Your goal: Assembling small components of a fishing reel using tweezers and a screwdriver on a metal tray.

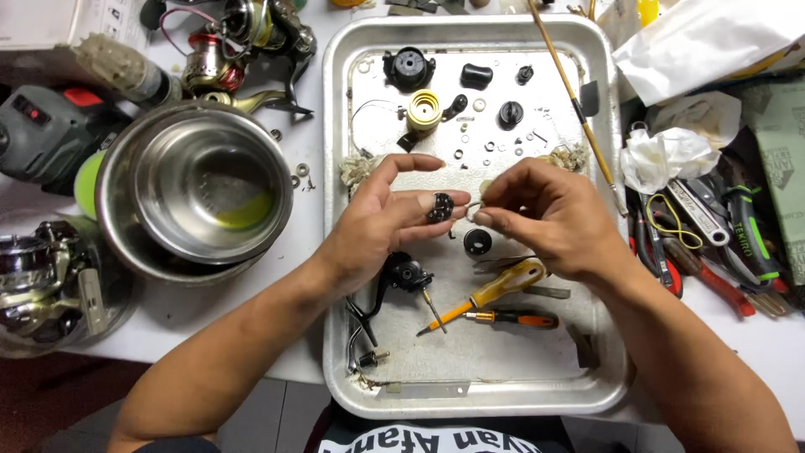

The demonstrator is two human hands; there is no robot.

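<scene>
Black gear [440, 207] in left hand [387, 220] fingertips, right hand [543, 214] just beside

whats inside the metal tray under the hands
In the metal tray lie two orange-handled screwdrivers, a yellow spool, black caps, small washers and a black reel body. The hands cover some of the middle.

Inside the metal tray [335, 252], bare room lies along its near edge and near right corner. Screwdrivers [495, 294] and a black reel body [402, 273] block its middle; small parts [470, 109] crowd its far edge.
</scene>
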